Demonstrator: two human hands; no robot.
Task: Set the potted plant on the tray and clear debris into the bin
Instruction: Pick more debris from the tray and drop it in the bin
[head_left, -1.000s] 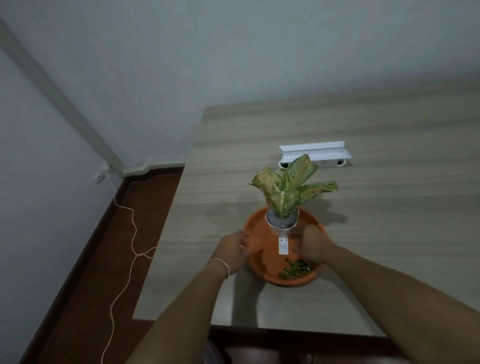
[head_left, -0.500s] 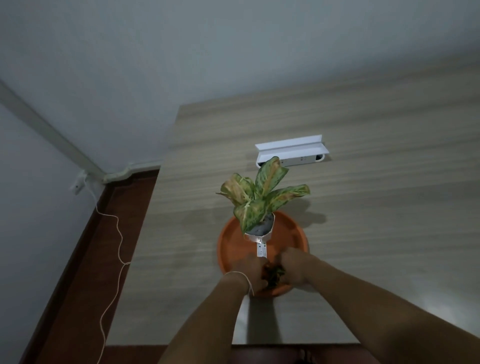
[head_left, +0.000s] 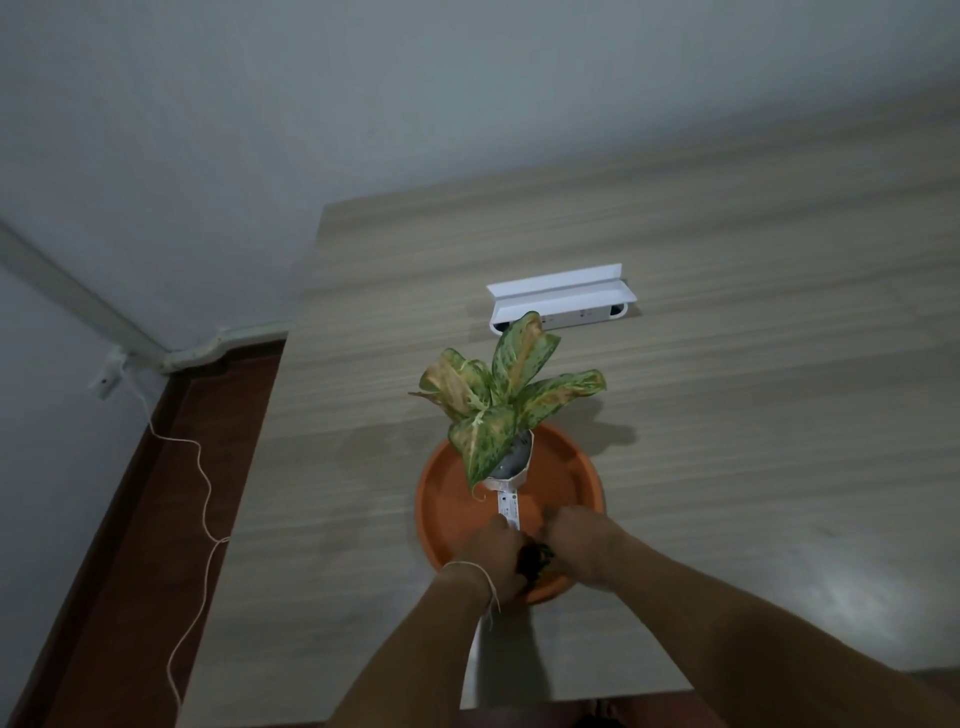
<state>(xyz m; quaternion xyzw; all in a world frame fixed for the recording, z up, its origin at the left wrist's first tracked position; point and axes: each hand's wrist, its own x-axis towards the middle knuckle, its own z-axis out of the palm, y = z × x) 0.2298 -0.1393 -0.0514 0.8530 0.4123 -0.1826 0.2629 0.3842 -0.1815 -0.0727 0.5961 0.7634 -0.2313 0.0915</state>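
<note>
A small potted plant (head_left: 501, 410) with speckled green and yellow leaves stands in its white pot (head_left: 514, 465) on a round orange tray (head_left: 447, 499). The pot sits toward the tray's far side, and a white label hangs down its front. At the tray's near edge lies a dark clump of leaf debris (head_left: 535, 558). My left hand (head_left: 496, 553) and my right hand (head_left: 579, 545) are pressed in from either side, fingers curled around the clump. Most of the debris is hidden by my fingers. No bin is in view.
The tray rests on a pale wood-grain table (head_left: 753, 415), near its front edge. A white strip-shaped device (head_left: 561, 301) lies behind the plant. Left of the table, dark red floor carries a white cable (head_left: 202, 483) from a wall socket (head_left: 106, 379).
A second ago my hands held the tray's left and right sides with the debris lying loose. Both have since moved to the near edge and closed in around the debris.
</note>
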